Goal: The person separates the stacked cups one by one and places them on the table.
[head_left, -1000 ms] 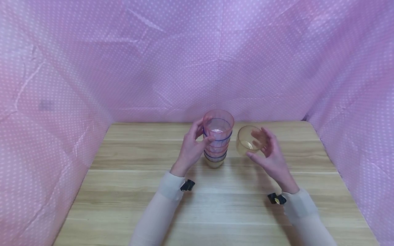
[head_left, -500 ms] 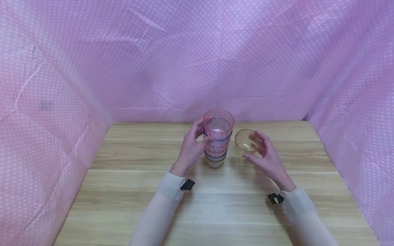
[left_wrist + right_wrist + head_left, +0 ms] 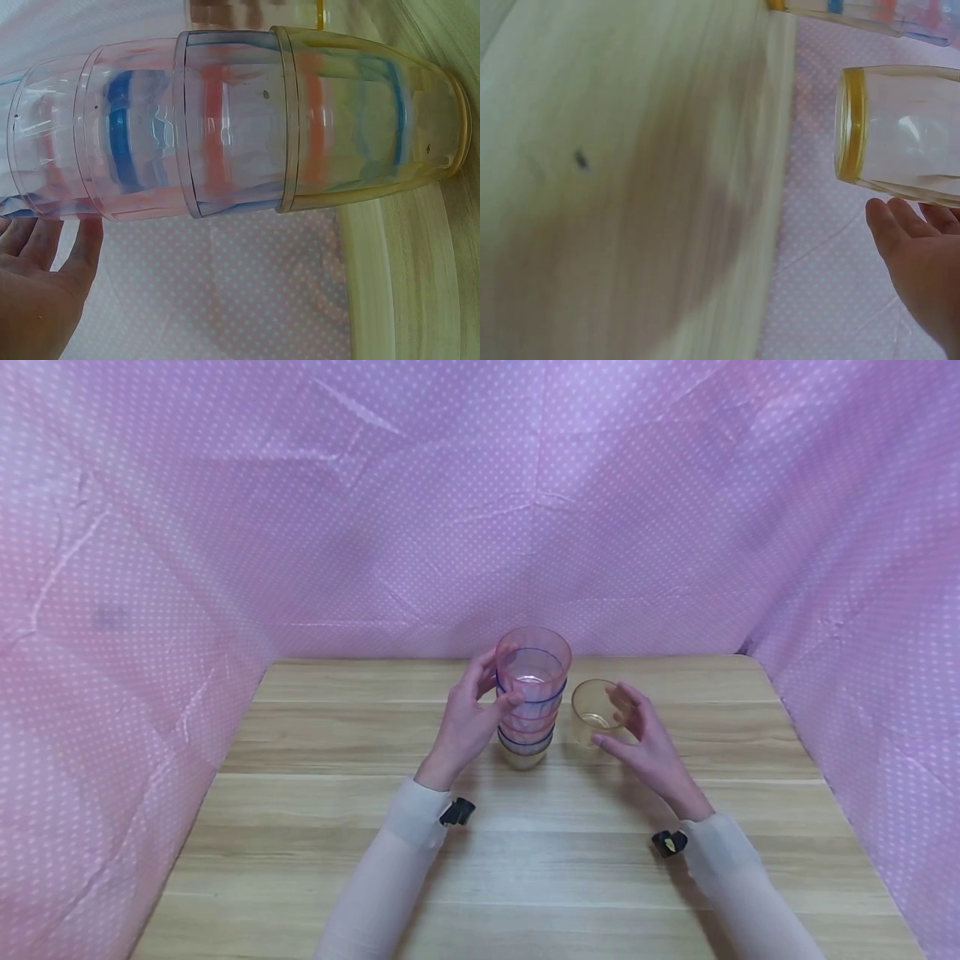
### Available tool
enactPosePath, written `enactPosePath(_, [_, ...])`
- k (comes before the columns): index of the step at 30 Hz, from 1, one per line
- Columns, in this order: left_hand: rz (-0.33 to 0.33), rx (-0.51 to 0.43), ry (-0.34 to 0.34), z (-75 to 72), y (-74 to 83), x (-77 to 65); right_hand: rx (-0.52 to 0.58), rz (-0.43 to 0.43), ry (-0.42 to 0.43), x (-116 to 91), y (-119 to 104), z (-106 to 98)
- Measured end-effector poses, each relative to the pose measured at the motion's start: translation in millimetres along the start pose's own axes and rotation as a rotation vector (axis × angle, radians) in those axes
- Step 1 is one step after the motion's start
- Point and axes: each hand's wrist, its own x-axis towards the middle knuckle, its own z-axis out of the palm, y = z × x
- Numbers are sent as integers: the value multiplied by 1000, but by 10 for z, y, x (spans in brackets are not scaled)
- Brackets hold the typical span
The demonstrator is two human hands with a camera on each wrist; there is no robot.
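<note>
Clear coloured plastic cups stand nested in a tall stack [image 3: 529,714], with a yellow one at the bottom, blue and pink ones above, and pink on top. My left hand [image 3: 467,722] grips the stack's upper part, thumb at the near side and fingers behind. In the left wrist view the bottom yellow cup [image 3: 367,127] rests on the table. Just right of the stack, my right hand [image 3: 652,756] holds a separate yellow cup [image 3: 587,714] upright by its right side. The right wrist view shows that cup's base [image 3: 853,124] raised off the tabletop.
The wooden table [image 3: 480,877] carries the stack near its far edge. Pink dotted cloth [image 3: 450,527] hangs behind the table and along both sides. Black wrist cameras [image 3: 457,812] sit on both sleeves.
My right hand has brought the yellow cup slightly left and lower, nearer the stack. The left hand and the stack have hardly moved.
</note>
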Motion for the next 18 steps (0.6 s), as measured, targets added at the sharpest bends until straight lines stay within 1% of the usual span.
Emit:
enactPosePath(4, [-16, 9, 0, -2, 7, -4, -31, 19, -15, 7, 23, 1])
enactPosePath(8, [-33, 21, -1, -4, 17, -7, -37, 34, -23, 17, 40, 8])
enactPosePath(12, [-25, 18, -3, -4, 14, -5, -34, 62, -34, 33, 61, 20])
enactPosePath(18, [-42, 26, -1, -6, 14, -9, -48, 79, -68, 60, 101, 29])
